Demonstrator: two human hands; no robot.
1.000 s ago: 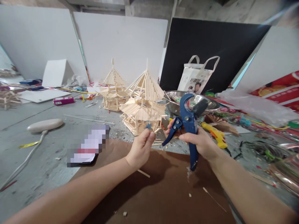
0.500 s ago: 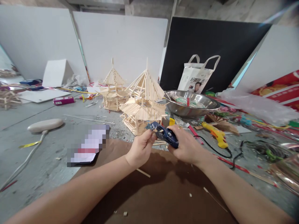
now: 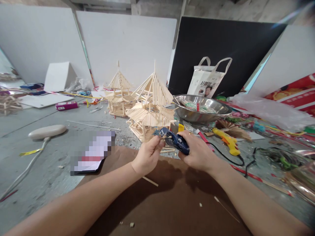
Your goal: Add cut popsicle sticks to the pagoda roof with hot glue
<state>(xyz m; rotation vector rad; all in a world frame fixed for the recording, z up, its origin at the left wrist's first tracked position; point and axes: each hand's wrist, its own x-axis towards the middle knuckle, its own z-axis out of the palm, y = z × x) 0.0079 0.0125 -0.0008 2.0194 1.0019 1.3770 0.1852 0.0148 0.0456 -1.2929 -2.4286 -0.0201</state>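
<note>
Fingers of my left hand [image 3: 147, 155] are pinched on a small thin wooden stick, mostly hidden by the thumb. My right hand [image 3: 198, 150] grips a pair of dark blue hand cutters [image 3: 180, 143], whose head points left, right by the left fingertips. A pale bit of wood shows at the cutter's head. Just behind both hands stands a pavilion model [image 3: 154, 114] built of thin wooden sticks, with a pointed roof. A smaller stick pavilion [image 3: 119, 95] is behind it to the left. One loose stick [image 3: 150, 181] shows below my left wrist, over brown material.
A phone [image 3: 94, 154] and a white oval device with a cable [image 3: 47, 132] lie left. On the right are a yellow glue gun [image 3: 227, 141] with a black cord, a steel bowl [image 3: 204, 116] and a white bag [image 3: 205, 80]. Brown sheet [image 3: 172, 209] carries wood scraps.
Both hands stay almost in place. My right hand and the cutters have shifted very slightly to the right; the left hand keeps its pinch.
</note>
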